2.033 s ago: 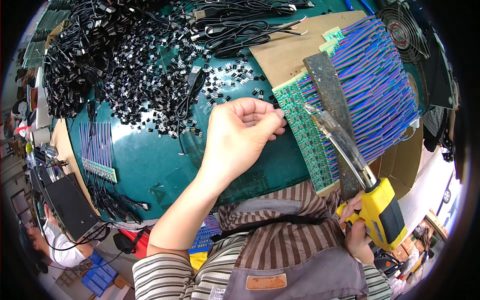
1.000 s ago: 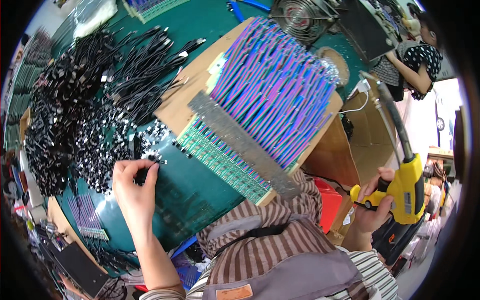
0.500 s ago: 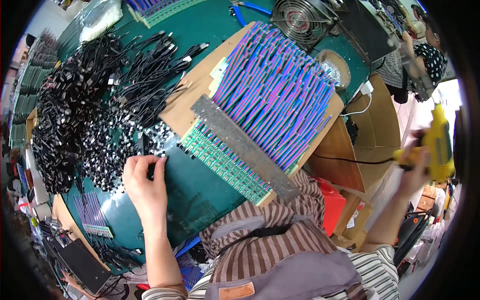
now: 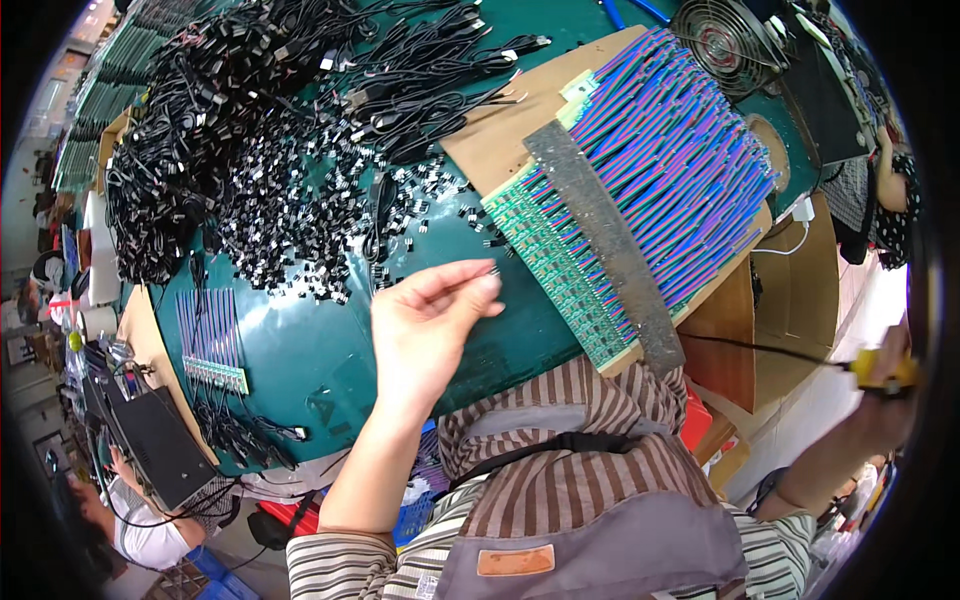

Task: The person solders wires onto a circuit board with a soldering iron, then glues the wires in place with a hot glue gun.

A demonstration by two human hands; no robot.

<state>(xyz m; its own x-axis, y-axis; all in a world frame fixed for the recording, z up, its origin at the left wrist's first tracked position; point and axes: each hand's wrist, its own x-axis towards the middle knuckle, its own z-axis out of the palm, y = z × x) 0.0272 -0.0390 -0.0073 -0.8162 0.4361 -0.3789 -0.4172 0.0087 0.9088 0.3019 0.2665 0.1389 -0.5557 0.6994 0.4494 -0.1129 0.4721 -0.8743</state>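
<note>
Since half a second ago the left hand (image 4: 425, 325) has come off the heap of small black parts (image 4: 300, 230) and swung over toward the row of green circuit boards (image 4: 560, 265). Thumb and forefinger (image 4: 487, 283) are pinched nearly together with the other fingers loosely curled, and it looks like one tiny black part (image 4: 494, 268) sits at the fingertips, though it's too small to swear by. The hand hovers over the dark green tabletop (image 4: 300, 350), its fingertips just beside the near end of the boards.

Meanwhile the right hand (image 4: 885, 375) has dropped lower and further out toward the right rim. It's wrapped around the yellow soldering gun (image 4: 880, 372), but it's blurry down there, so the grip is only partly visible. A thin black cord (image 4: 770, 350) runs from the tool back toward the table.

Those boards lie in a row on a cardboard sheet (image 4: 505, 135), each with multicoloured wires (image 4: 670, 170) fanned out behind, and a grey metal bar (image 4: 610, 250) lies across them. Behind the loose parts there's a big tangle of black cables (image 4: 200, 120). A smaller strip of wired boards (image 4: 210, 345) lies near the table's left edge. A desk fan (image 4: 725, 40) stands at the far right corner, with another person (image 4: 885, 190) just past it.
</note>
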